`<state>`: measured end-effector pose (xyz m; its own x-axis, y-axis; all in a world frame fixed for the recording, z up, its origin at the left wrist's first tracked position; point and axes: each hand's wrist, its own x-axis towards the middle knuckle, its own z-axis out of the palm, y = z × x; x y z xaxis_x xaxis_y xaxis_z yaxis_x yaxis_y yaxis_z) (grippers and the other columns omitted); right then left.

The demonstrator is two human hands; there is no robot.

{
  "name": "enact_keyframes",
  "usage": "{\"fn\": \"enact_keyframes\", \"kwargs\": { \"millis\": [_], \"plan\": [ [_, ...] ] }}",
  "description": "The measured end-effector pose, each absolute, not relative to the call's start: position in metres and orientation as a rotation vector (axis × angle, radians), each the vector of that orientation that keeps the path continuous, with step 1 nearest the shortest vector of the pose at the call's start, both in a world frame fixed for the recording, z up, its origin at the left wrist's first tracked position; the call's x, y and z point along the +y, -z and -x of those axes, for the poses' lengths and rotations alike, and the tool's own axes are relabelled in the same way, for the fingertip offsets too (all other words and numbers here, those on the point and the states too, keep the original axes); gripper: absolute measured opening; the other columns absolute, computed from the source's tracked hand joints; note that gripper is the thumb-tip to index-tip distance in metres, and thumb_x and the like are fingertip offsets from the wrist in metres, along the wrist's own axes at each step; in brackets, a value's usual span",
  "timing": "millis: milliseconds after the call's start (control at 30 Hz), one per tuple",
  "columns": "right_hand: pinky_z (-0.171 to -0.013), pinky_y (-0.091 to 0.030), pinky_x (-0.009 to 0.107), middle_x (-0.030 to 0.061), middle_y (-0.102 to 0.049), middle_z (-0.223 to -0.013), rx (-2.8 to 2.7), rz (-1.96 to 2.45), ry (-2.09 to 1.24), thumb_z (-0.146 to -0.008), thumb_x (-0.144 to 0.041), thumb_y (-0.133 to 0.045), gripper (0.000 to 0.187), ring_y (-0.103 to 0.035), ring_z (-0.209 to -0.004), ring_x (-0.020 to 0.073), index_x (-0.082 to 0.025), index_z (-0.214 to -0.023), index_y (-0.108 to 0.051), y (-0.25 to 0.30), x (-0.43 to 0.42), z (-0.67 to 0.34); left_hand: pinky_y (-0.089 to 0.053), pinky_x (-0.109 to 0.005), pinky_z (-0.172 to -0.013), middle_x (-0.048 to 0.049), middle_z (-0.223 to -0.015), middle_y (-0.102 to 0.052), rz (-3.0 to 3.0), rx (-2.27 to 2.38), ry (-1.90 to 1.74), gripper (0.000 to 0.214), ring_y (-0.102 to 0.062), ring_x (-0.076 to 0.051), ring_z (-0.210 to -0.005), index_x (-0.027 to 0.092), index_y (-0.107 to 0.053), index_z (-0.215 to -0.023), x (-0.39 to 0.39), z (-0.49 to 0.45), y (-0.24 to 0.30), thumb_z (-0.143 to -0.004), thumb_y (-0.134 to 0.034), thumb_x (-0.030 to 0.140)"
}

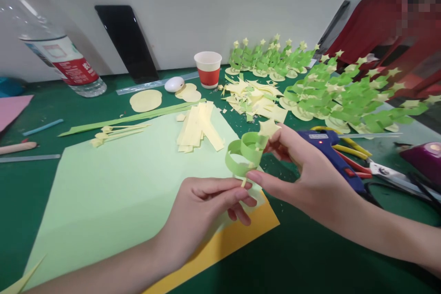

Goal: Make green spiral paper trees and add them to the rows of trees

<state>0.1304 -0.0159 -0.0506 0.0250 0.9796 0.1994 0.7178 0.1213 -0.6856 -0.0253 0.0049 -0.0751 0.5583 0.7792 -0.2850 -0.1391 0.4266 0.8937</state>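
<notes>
My right hand (306, 174) pinches a small paper tree (246, 151) made of a curled green strip with a yellow star (268, 127) on top. The thumb and fingers grip it by the star end and the bottom. My left hand (203, 206) holds the lower end of the same green strip from below, fingertips meeting my right thumb. Both hands hover over a large light green sheet (113, 188) lying on an orange sheet (237, 239).
Yellow strips (198, 131), green strips (131, 119), yellow discs (145, 100), star scraps (253, 96) and several finished paper trees (337, 96) cover the green table. A blue glue gun (330, 156), scissors (382, 170), red cup (208, 70), bottle (58, 55) and a person in red at far right.
</notes>
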Motion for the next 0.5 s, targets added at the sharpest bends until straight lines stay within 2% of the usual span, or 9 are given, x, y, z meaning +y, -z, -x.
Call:
{"fn": "enact_keyframes", "kwargs": {
  "millis": [167, 400, 500],
  "plan": [
    [-0.045, -0.031, 0.019, -0.0051, -0.031, -0.064, -1.775, 1.614, -0.488, -0.071, -0.03, -0.056, 0.023, -0.031, -0.054, 0.0084, -0.023, -0.069, -0.034, 0.053, -0.02, -0.13, -0.044, -0.012, -0.047, 0.0029, -0.051, -0.065, -0.936, 0.796, -0.653, 0.021, -0.056, -0.005, -0.043, 0.021, -0.073, -0.055, 0.004, 0.024, 0.075, -0.069, -0.061, 0.011],
    [-0.053, -0.039, 0.022, -0.0014, -0.043, -0.072, -1.709, 1.572, -0.532, -0.07, -0.031, -0.058, 0.021, -0.044, -0.067, 0.0117, -0.023, -0.078, -0.04, 0.046, -0.016, -0.132, -0.044, -0.013, -0.048, 0.003, -0.044, -0.061, -0.88, 0.781, -0.671, 0.018, -0.055, -0.006, -0.043, 0.02, -0.073, -0.058, 0.006, 0.024, 0.074, -0.069, -0.062, 0.012],
    [-0.052, -0.038, 0.022, -0.0024, -0.042, -0.063, -1.704, 1.469, -0.539, -0.076, -0.024, -0.051, 0.011, -0.042, -0.059, 0.0101, -0.023, -0.069, -0.043, 0.037, -0.026, -0.134, -0.046, -0.016, -0.049, 0.0015, -0.052, -0.066, -0.824, 0.782, -0.726, 0.011, -0.056, -0.007, -0.043, 0.019, -0.073, -0.061, 0.007, 0.025, 0.074, -0.069, -0.065, 0.016]
  ]
}}
